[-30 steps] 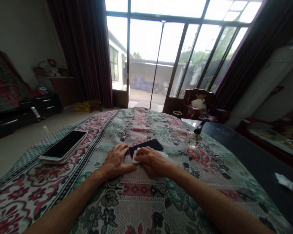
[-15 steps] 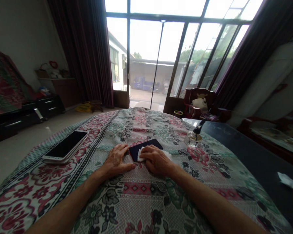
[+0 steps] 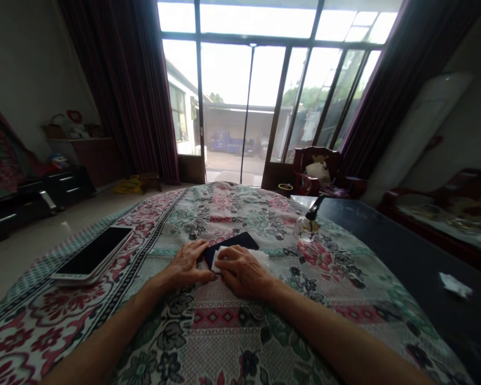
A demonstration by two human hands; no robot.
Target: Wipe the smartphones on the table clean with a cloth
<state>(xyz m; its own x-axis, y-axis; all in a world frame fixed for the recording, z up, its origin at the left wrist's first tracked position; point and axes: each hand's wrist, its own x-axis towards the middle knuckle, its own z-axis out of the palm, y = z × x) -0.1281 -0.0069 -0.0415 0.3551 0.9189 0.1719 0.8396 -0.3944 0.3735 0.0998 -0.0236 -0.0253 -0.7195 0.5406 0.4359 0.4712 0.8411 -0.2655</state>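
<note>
A dark blue, flat phone (image 3: 240, 241) lies on the flowered tablecloth (image 3: 224, 294) in front of me. My left hand (image 3: 187, 264) brackets its left end, fingertips at the far corner and thumb at the near one. My right hand (image 3: 242, 271) is bent over a folded white tissue (image 3: 261, 259) and presses it against the phone's near left part. Part of the tissue sticks out to the right of my knuckles. The palm side of both hands is hidden.
A white-framed phone or tablet (image 3: 94, 252) rests on another flat item at left. At right stands a clear glass bottle (image 3: 307, 228) with a black top. Beyond it, a crumpled tissue (image 3: 455, 285) lies on a black table (image 3: 388, 240).
My right hand has slid the tissue left and toward me across the phone, close to my left thumb. My left hand stays at the phone's left end. The camera view has shifted slightly.
</note>
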